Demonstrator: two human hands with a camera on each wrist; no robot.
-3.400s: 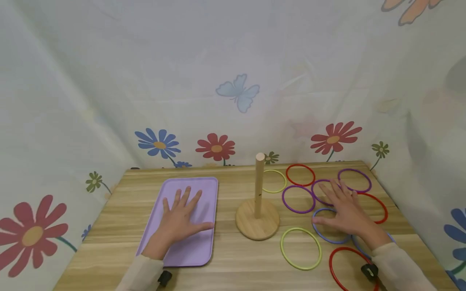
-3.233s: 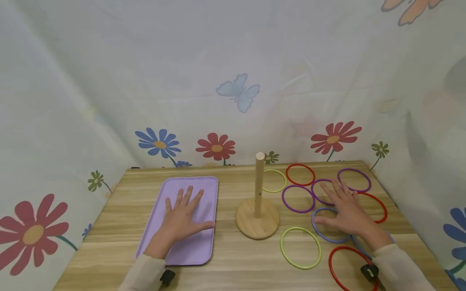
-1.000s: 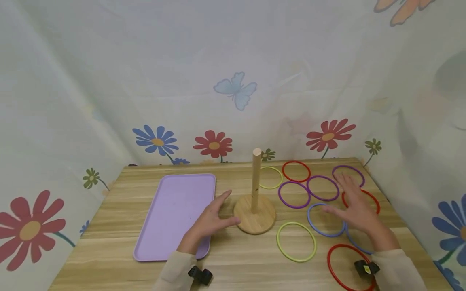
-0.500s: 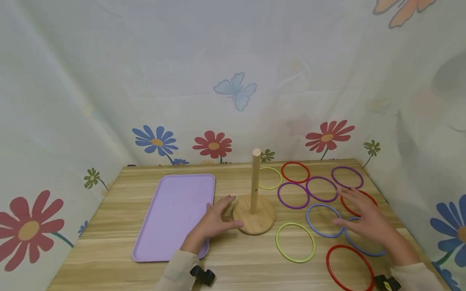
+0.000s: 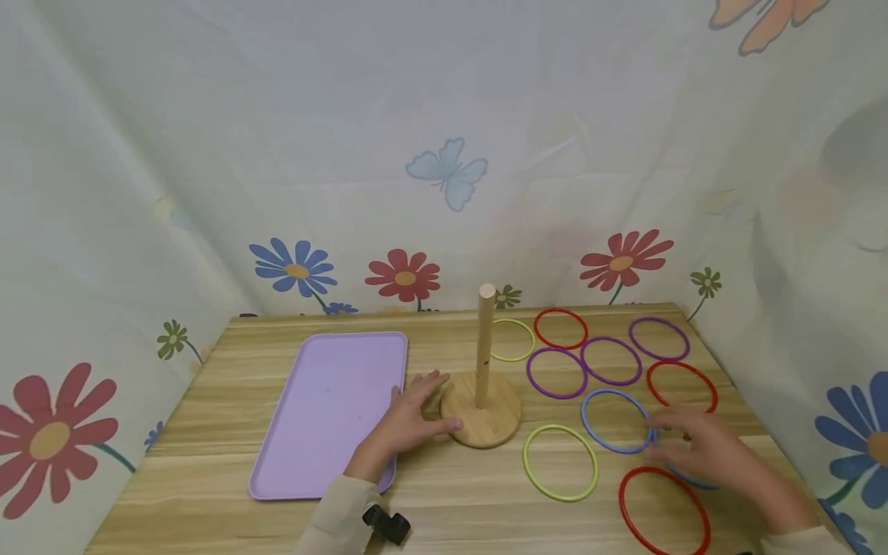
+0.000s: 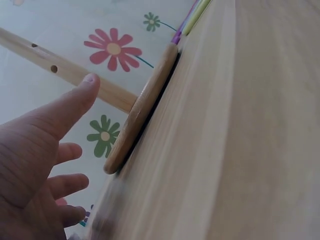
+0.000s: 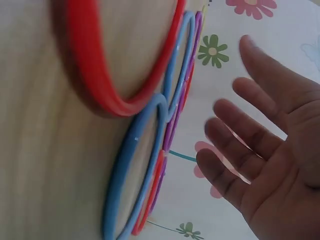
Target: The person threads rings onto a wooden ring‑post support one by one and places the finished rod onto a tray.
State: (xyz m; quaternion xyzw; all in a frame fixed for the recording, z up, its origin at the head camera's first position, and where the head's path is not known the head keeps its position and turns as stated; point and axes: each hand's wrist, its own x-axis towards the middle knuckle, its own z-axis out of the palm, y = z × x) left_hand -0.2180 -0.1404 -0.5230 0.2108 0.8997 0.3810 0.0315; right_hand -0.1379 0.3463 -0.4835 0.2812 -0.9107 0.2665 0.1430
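Note:
A wooden peg stand, an upright dowel (image 5: 483, 347) on a round base (image 5: 479, 428), stands mid-table in the head view. At the base's left edge is my left hand (image 5: 402, 428), thumb and fingers apart, holding nothing. The left wrist view shows its thumb (image 6: 70, 107) overlapping the dowel. My right hand (image 5: 708, 451) is over the near-right blue ring (image 5: 694, 482), hiding part of it. Its fingers (image 7: 235, 135) are extended and hold nothing in the right wrist view. Beside it lie another blue ring (image 5: 585, 420) and a red ring (image 5: 716, 393).
A lilac tray (image 5: 326, 416) lies left of the stand. Purple rings (image 5: 529, 375), a far red ring (image 5: 586, 331) and yellow-green rings (image 5: 597, 462) lie flat on the right half. A near red ring (image 5: 706, 524) is at the front. A floral curtain (image 5: 444, 100) hangs behind the table.
My left hand has left the tray and come to the stand's base. My right hand has drawn back toward the near-right blue ring, its fingers closer together. The rings stay put.

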